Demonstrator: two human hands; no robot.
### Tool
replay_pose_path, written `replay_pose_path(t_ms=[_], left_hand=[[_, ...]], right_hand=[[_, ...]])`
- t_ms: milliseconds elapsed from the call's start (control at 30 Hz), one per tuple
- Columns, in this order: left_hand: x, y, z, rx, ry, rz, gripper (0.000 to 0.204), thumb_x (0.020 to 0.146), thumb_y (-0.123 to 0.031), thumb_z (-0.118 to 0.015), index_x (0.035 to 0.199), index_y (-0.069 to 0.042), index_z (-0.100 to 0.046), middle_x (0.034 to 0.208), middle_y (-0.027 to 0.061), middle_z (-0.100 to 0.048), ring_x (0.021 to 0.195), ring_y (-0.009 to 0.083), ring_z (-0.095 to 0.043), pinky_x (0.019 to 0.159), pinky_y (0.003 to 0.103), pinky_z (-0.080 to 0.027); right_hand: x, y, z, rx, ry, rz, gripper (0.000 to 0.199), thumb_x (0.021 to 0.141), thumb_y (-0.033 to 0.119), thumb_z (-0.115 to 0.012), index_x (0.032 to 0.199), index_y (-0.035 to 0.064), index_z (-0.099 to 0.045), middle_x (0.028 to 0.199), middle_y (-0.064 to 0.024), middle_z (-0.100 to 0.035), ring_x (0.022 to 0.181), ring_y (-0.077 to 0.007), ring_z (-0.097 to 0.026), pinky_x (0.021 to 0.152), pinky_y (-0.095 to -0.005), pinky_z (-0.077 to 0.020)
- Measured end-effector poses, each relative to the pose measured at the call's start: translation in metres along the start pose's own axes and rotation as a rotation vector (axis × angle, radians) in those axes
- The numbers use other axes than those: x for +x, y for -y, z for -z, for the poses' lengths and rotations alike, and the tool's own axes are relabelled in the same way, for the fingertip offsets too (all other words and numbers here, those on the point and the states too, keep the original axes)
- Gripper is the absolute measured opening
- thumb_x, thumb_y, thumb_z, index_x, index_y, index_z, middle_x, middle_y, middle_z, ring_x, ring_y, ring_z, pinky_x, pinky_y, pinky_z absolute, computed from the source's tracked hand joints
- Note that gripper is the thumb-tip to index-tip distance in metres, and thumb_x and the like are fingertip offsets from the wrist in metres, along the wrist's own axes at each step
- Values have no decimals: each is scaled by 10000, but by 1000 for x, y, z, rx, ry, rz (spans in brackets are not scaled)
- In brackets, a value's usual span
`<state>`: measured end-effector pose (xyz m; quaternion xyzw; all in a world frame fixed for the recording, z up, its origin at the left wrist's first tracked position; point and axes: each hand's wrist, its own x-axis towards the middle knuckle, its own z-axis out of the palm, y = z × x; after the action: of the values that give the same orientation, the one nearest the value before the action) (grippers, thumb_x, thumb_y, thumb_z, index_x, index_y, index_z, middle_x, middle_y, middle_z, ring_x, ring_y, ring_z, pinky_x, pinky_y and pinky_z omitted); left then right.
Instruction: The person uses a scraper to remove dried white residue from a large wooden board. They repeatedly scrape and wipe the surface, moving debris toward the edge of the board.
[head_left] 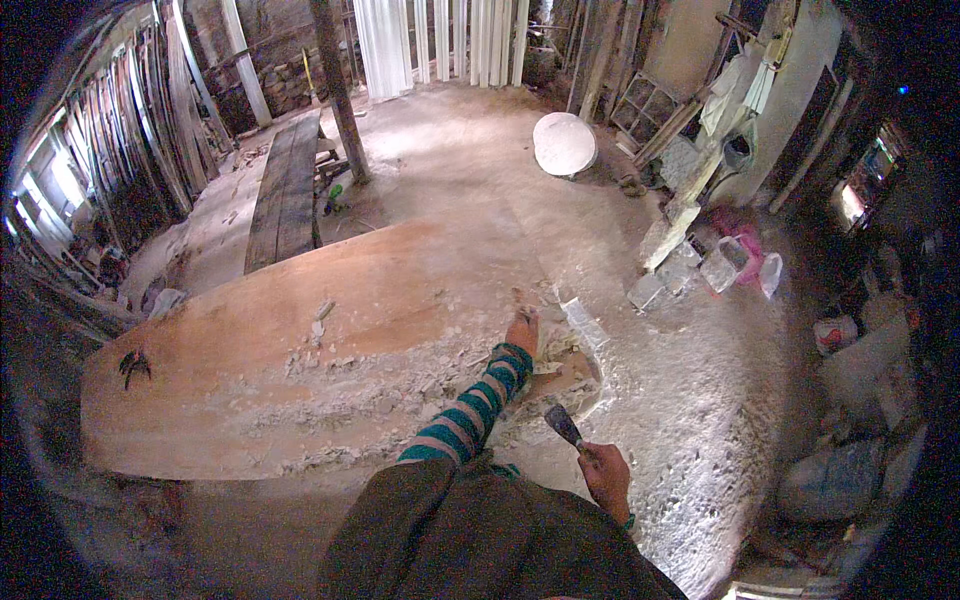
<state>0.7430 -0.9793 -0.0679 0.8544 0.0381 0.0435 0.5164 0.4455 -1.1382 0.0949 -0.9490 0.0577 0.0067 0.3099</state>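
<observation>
My right hand [606,474] is closed round the handle of a scraper [563,424], its flat grey blade tilted up and away to the left. A dusty floor lies beneath it. My left hand [522,330], in a green and grey striped sleeve, reaches down farther off, over a brown board [260,300] strewn with pale flakes [375,410]. Its fingers are small and unclear, so their hold cannot be made out. Just right of that hand is a flat white strip [585,322]. Chips and scraps lie between the two hands.
A white round-topped bucket [565,143] stands at the back. Beyond the board are a dark plank bench [285,185] and a wooden post [340,95]. Grey blocks [680,268] and a pink bag [748,250] lie at the right. White panels [440,40] stand against the far wall.
</observation>
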Motion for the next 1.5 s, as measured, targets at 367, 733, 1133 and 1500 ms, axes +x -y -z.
replay_pose_path(t_ms=[367, 733, 1133, 1500], left_hand=[[-78, 8, 179, -606, 23, -89, 194, 881, -128, -556, 1060, -57, -545, 967, 60, -601, 853, 165, -610, 733, 306, -522], [-381, 97, 409, -447, -821, 168, 266, 820, -20, -623, 1060, -67, -517, 1099, 73, -577, 959, 168, -552, 791, 315, -492], [-426, 75, 403, -570, -888, 469, 219, 796, -43, -655, 1006, -51, -589, 1022, 40, -593, 895, 144, -557, 748, 299, -484], [-386, 122, 448, -579, -497, 226, 199, 836, -81, -630, 1025, -37, -584, 1062, 60, -572, 988, 159, -525, 849, 317, -446]], right_hand=[[4, 1, -26, 103, 75, 73, 225, 799, 257, -643, 957, 99, -666, 888, -113, -621, 830, -280, -606, 741, -358, -479], [57, 173, -222, 248, 569, 882, 241, 824, 277, -584, 926, 70, -652, 904, -139, -638, 864, -305, -595, 764, -407, -472], [151, 94, -115, -321, 362, 770, 213, 788, 319, -619, 886, 136, -667, 827, -108, -645, 794, -282, -619, 694, -378, -497], [140, 14, -48, -676, -9, 331, 188, 838, 263, -509, 931, 123, -595, 883, -128, -600, 774, -329, -603, 646, -439, -492]])
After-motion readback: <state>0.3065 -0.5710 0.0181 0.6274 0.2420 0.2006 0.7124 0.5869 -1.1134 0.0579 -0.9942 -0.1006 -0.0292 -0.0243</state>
